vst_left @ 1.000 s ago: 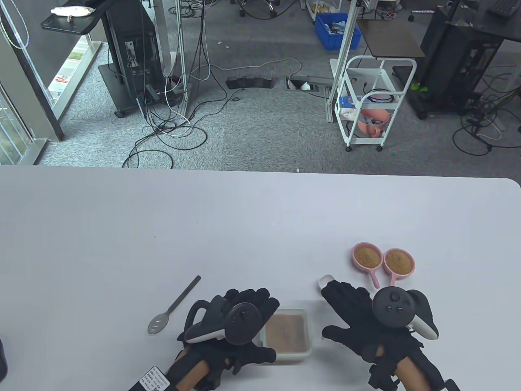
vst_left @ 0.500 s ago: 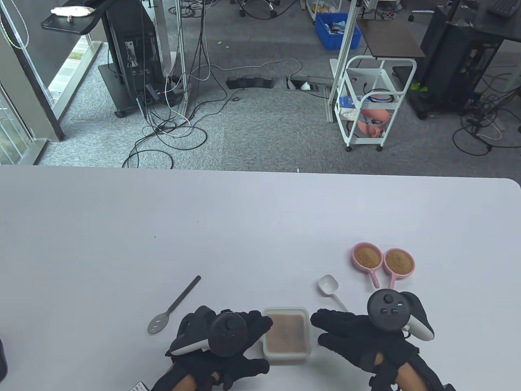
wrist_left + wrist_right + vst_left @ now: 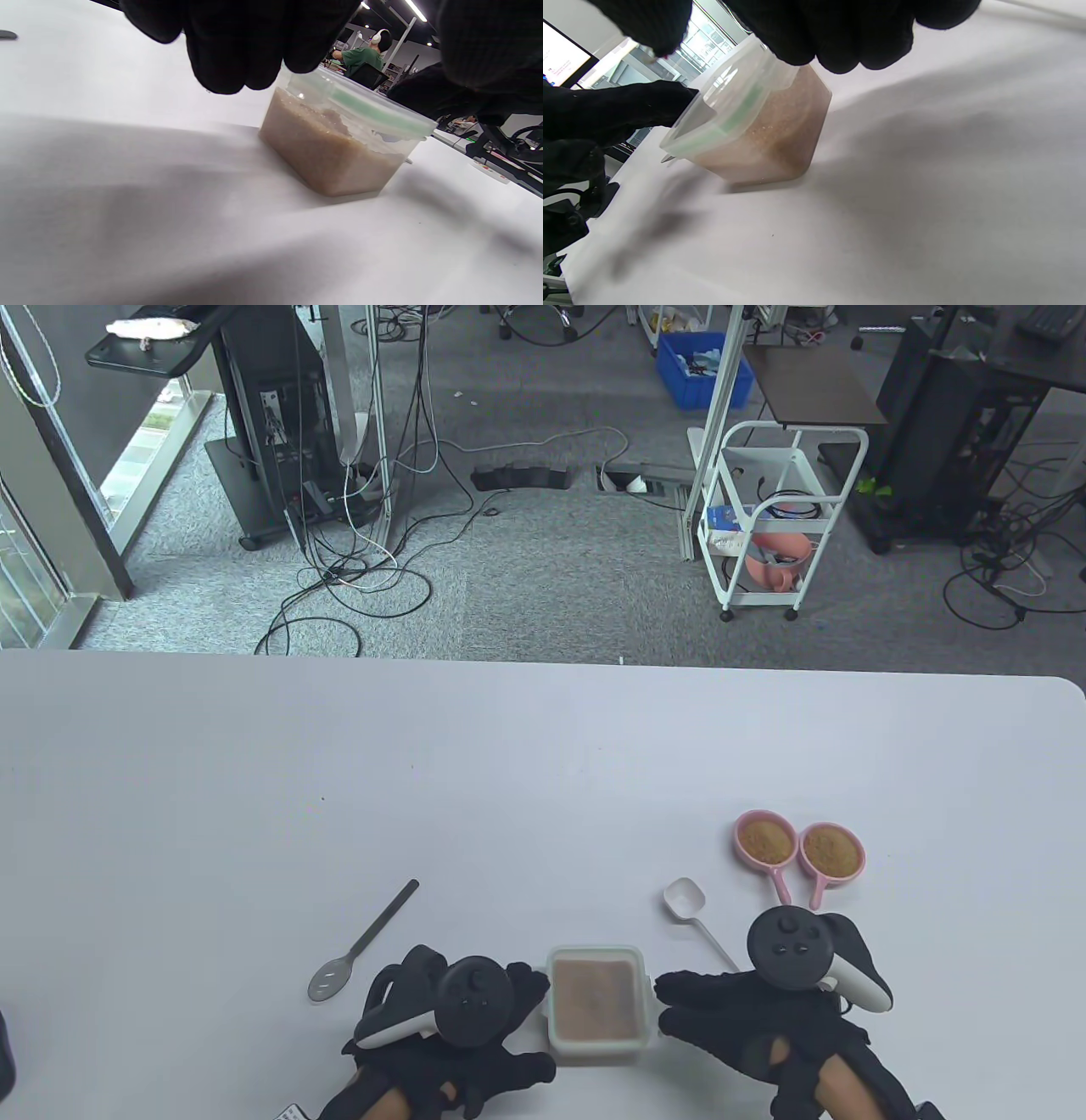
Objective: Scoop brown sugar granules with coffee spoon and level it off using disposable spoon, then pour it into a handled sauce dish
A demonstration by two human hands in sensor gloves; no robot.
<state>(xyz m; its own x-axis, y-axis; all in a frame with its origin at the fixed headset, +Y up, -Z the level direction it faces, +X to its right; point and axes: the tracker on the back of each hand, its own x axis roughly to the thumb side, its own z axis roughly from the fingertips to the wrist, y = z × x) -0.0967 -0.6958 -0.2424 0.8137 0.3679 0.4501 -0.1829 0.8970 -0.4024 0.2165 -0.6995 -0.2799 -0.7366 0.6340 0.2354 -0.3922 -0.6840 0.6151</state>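
Observation:
A clear lidded container point(image 3: 594, 1003) of brown sugar stands at the table's front edge, its green-sealed lid point(image 3: 360, 108) on. My left hand point(image 3: 528, 994) is at its left side, with curled fingers point(image 3: 237, 51) over the lid's rim. At the right side is my right hand point(image 3: 672, 1003), whose fingers point(image 3: 840, 38) curl over the lid point(image 3: 729, 106) there. A grey coffee spoon point(image 3: 365, 942) lies to the left. Behind the right hand lies a white disposable spoon point(image 3: 684, 897). Two pink handled sauce dishes point(image 3: 766, 840) point(image 3: 833, 851) hold brown sugar.
The white table point(image 3: 424, 780) stretches wide behind the objects. Its far edge meets a carpeted floor with cables and a white cart point(image 3: 776, 526). A dark object point(image 3: 5, 1052) sits at the left front edge.
Both hands have drawn back toward the front edge. The right hand came off the white spoon and moved to the container's right side; the left hand slid off the top to its left side.

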